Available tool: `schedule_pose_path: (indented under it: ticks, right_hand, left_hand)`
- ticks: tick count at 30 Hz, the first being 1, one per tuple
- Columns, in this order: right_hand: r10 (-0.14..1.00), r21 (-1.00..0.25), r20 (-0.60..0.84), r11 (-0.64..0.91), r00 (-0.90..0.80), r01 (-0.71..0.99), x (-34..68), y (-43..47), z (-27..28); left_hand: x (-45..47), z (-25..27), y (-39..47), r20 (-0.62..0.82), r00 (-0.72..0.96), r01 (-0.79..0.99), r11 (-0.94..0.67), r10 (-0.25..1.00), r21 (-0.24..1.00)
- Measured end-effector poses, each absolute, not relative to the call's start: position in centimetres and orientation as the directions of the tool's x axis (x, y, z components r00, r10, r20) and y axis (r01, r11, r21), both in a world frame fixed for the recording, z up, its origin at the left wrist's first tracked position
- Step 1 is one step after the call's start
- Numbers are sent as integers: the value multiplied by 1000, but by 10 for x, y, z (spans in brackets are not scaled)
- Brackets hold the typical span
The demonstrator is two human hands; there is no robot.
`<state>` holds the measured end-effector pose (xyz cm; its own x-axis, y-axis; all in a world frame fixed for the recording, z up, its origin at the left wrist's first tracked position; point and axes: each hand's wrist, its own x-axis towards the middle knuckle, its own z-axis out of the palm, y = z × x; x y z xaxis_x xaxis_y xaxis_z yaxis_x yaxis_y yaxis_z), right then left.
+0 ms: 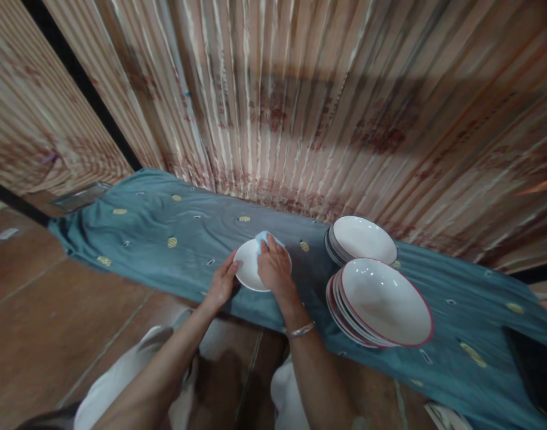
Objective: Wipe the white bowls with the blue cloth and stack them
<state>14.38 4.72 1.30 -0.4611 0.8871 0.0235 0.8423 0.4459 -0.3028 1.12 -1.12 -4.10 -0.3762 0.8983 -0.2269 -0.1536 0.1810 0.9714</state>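
Note:
A white bowl (247,267) is in front of me over the cloth-covered table. My left hand (223,280) grips its left rim, thumb on the near side. Over the bowl's right part, my right hand (273,263) presses a light blue cloth (263,237) against the inside. The fingers are bent over the cloth and hide part of it. To the right stands a tilted stack of white bowls with red rims (385,304). Behind it is a second stack of white bowls with dark rims (363,239).
A teal cloth with yellow pineapple prints (152,221) covers the long table. A dark flat object (531,370) lies at its right end. Pleated curtains (273,107) hang behind, and a black pole (85,83) slants at the left. Below is a brown tiled floor (107,304).

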Motion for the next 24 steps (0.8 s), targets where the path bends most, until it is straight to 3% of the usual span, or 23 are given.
schedule_pose_path:
  ticks: [12,24]
  right_hand:
    - [924,-145,-3,378,-383,914,198,25,27]
    - [835,-194,-61,528,-548,827,192,2,23]
  left_hand:
    - [19,-50,-12,-223,-423,-169,165,878,972]
    - [19,-53,-2,18,-384,129,34,923,991]
